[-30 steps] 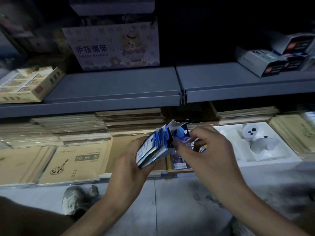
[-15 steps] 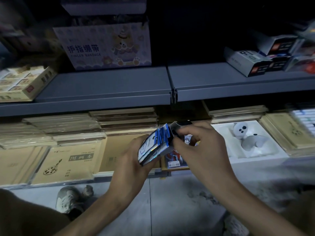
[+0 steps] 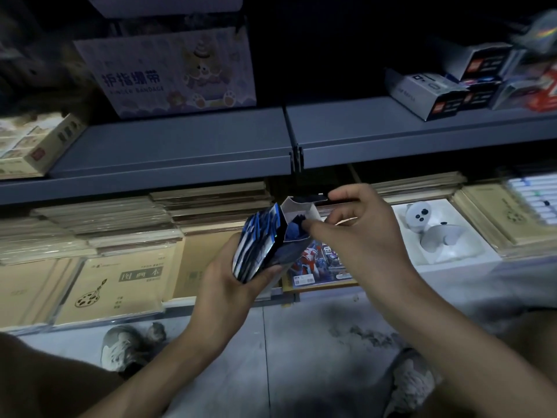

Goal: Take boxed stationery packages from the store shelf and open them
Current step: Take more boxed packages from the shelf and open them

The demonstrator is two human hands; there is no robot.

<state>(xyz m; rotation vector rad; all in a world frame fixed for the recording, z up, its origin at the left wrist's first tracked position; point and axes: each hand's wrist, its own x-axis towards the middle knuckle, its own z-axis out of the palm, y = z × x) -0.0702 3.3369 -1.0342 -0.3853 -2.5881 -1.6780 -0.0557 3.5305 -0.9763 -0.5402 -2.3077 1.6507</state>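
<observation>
Roughly midway through one package, with more to fetch. Widest first: a grey store shelf (image 3: 180, 152) in two tiers, loaded up top with a pale finger-bandage carton (image 3: 168, 70) and a cluster of small dark boxes (image 3: 434, 95), and below with stacked brown sketchbooks (image 3: 120, 285) and a white toy bear (image 3: 419, 218), none of them in hand. Off the shelf and held in mid-air before the lower tier: a blue boxed package (image 3: 262, 245), tilted, open end up and to the right. Gripped round its lower body from beneath by the left hand (image 3: 229, 285), thumb along the near side. Worked at the top by the right hand (image 3: 361, 236), thumb and forefinger pinching at the mouth. Hands close together, linked only through the package. Top flap (image 3: 298, 205) lifted and standing clear, so opening begun. Inside, something dark blue (image 3: 294, 232), possibly an inner wrapper, too dim to tell. Left to do: finishing this one, then taking down further boxes.
</observation>
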